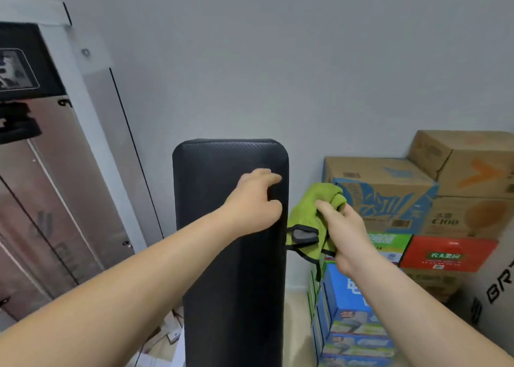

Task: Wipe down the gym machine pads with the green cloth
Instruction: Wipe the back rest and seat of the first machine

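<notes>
Head view: right fingers (pixel 326 208) pinch green cloth (pixel 319 192); left fingers (pixel 265 175) grip pad (pixel 225 269); boxes (pixel 389 176) closed.

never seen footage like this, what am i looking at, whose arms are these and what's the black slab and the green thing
There is one picture, taken by a wide-angle camera worn on a person's head, looking forward and down. So the two bare arms are the wearer's own. The left hand curls its fingers over the right edge of a tall black pad, part of a gym machine. The right hand holds a bunched green cloth just beside that edge; whether the cloth touches the pad is hard to tell. Stacked cardboard boxes stand to the right, and a metal machine panel to the left.
</notes>
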`<state>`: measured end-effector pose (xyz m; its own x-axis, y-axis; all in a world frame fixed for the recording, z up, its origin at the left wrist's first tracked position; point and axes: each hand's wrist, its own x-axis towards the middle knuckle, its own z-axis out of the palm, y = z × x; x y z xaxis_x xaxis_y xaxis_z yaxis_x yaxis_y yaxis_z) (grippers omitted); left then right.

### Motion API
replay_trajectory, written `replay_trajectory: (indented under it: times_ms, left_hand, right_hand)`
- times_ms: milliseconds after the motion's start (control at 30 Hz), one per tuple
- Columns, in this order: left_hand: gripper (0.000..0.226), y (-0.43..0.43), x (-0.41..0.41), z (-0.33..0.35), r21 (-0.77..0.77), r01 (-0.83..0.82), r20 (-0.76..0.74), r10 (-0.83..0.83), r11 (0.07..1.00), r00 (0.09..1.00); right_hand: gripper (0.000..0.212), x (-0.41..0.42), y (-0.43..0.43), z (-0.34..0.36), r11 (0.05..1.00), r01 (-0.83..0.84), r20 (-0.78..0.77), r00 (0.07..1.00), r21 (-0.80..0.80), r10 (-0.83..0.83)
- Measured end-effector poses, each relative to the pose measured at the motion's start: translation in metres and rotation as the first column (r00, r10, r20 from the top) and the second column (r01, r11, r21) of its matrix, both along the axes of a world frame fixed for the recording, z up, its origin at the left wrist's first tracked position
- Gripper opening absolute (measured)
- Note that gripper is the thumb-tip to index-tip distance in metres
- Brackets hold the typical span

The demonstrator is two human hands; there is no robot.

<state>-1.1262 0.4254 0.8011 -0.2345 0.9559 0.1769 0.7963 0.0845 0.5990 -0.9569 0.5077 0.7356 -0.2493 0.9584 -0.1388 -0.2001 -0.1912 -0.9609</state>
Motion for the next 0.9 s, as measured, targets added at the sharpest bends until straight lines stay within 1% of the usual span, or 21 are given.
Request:
replay_trajectory:
  times_ms: [33, 67, 100, 133, 167, 200, 267, 333, 367, 400, 467, 500, 567, 633, 700, 733, 800, 900]
  left_hand:
    - [0.064, 0.013, -0.008, 0.010, 0.072, -0.051, -0.265, 0.068, 0.996, 0.962]
    - [0.070, 0.026, -0.014, 0.018, 0.118, -0.069, -0.445, 0.115, 0.991, 0.888]
    - [0.076, 0.039, -0.021, 0.022, 0.130, -0.077, -0.572, 0.138, 0.989, 0.808]
    - [0.082, 0.051, -0.026, 0.024, 0.117, -0.090, -0.658, 0.145, 0.989, 0.739]
    - [0.087, 0.060, -0.029, 0.022, 0.100, -0.109, -0.703, 0.147, 0.989, 0.696]
    - [0.090, 0.067, -0.031, 0.018, 0.105, -0.123, -0.722, 0.161, 0.987, 0.673]
    - [0.091, 0.076, -0.036, 0.006, 0.174, -0.129, -0.734, 0.216, 0.976, 0.644]
    - [0.090, 0.079, -0.041, -0.002, 0.224, -0.112, -0.748, 0.244, 0.968, 0.618]
    - [0.089, 0.080, -0.043, -0.005, 0.235, -0.107, -0.753, 0.251, 0.966, 0.608]
    - [0.090, 0.081, -0.046, -0.007, 0.247, -0.103, -0.757, 0.259, 0.963, 0.600]
    - [0.091, 0.083, -0.047, -0.010, 0.259, -0.102, -0.768, 0.269, 0.960, 0.581]
    - [0.091, 0.083, -0.047, -0.011, 0.260, -0.103, -0.771, 0.271, 0.960, 0.577]
    - [0.091, 0.084, -0.046, -0.013, 0.260, -0.114, -0.769, 0.277, 0.959, 0.577]
    - [0.090, 0.085, -0.045, -0.013, 0.241, -0.128, -0.769, 0.270, 0.962, 0.579]
    - [0.090, 0.085, -0.045, -0.013, 0.238, -0.143, -0.770, 0.276, 0.961, 0.576]
    - [0.090, 0.084, -0.044, -0.013, 0.239, -0.155, -0.771, 0.284, 0.959, 0.570]
    - [0.090, 0.083, -0.039, -0.012, 0.232, -0.176, -0.773, 0.291, 0.957, 0.564]
    - [0.091, 0.072, -0.021, -0.022, 0.259, -0.197, -0.792, 0.324, 0.946, 0.517]
  right_hand:
    - [0.019, -0.002, 0.012, 0.012, 0.996, 0.055, 0.022, 0.998, 0.064, -0.056]
    - [0.021, -0.004, 0.024, 0.024, 0.986, 0.095, 0.037, 0.994, 0.136, -0.100]
    - [0.024, -0.006, 0.035, 0.037, 0.971, 0.115, 0.050, 0.990, 0.210, -0.128]
    - [0.026, -0.011, 0.046, 0.049, 0.954, 0.115, 0.067, 0.988, 0.279, -0.138]
    - [0.026, -0.017, 0.056, 0.060, 0.937, 0.091, 0.083, 0.989, 0.337, -0.125]
    - [0.025, -0.026, 0.065, 0.069, 0.924, 0.055, 0.104, 0.989, 0.378, -0.102]
    - [0.022, -0.049, 0.081, 0.080, 0.905, -0.030, 0.156, 0.987, 0.425, -0.040]
    - [0.020, -0.076, 0.090, 0.074, 0.891, -0.114, 0.227, 0.974, 0.439, 0.013]
    - [0.023, -0.087, 0.091, 0.066, 0.877, -0.132, 0.257, 0.966, 0.463, 0.010]
    - [0.026, -0.097, 0.091, 0.058, 0.859, -0.120, 0.278, 0.960, 0.497, -0.026]
    - [0.029, -0.102, 0.090, 0.037, 0.843, -0.046, 0.260, 0.959, 0.536, -0.113]
    - [0.027, -0.100, 0.087, 0.026, 0.854, -0.013, 0.236, 0.963, 0.520, -0.129]
    - [0.030, -0.090, 0.077, -0.008, 0.924, -0.016, 0.270, 0.958, 0.383, -0.095]
    - [0.037, -0.076, 0.057, -0.060, 0.978, -0.077, 0.376, 0.927, 0.195, -0.002]
    - [0.041, -0.060, 0.033, -0.110, 0.987, -0.155, 0.461, 0.880, 0.044, 0.117]
    - [0.042, -0.053, 0.024, -0.125, 0.984, -0.180, 0.478, 0.864, -0.006, 0.161]
    - [0.037, -0.047, 0.022, -0.135, 0.986, -0.168, 0.472, 0.868, -0.021, 0.158]
    - [0.019, -0.051, 0.032, -0.100, 0.990, -0.102, 0.401, 0.914, 0.094, 0.056]
